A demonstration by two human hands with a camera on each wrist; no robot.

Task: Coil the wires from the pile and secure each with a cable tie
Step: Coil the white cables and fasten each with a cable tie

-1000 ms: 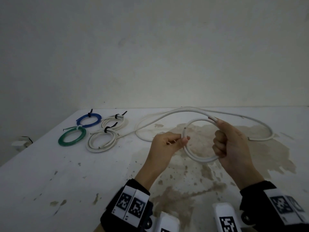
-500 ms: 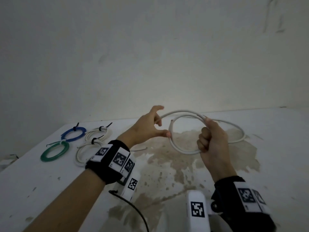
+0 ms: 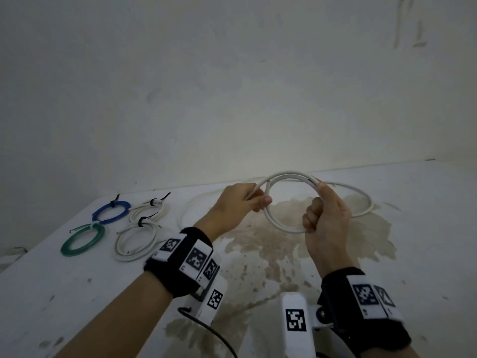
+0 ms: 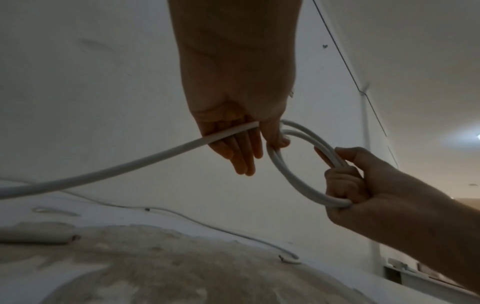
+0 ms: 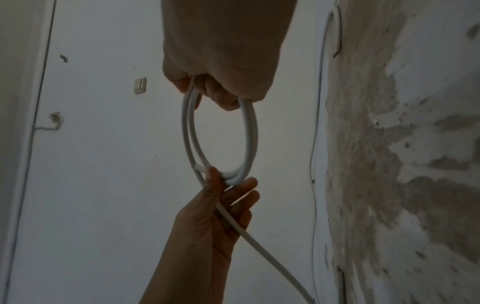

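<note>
A white wire (image 3: 280, 226) is held above the stained white table (image 3: 77, 293), wound into a small loop of about two turns. My right hand (image 3: 315, 202) grips the loop's right side in a fist. My left hand (image 3: 260, 200) pinches the left side, where the cut end sticks up, and the free length crosses its palm. The left wrist view shows that length (image 4: 103, 170) trailing left from my left hand (image 4: 241, 144), with the loop (image 4: 291, 176) between both hands. In the right wrist view the loop (image 5: 250, 133) hangs from my right hand (image 5: 221, 90).
Several tied coils lie at the table's left: a blue coil (image 3: 111, 211), a green coil (image 3: 82, 240) and two white coils (image 3: 147, 208) (image 3: 136, 240). The wire's slack (image 3: 362, 202) curves over the table behind my hands. A wall stands close behind the table.
My left hand let go of the loop, reached up with spread fingers, then closed on the wire again. A second turn now lies along the loop's top. My right hand kept its grip.
</note>
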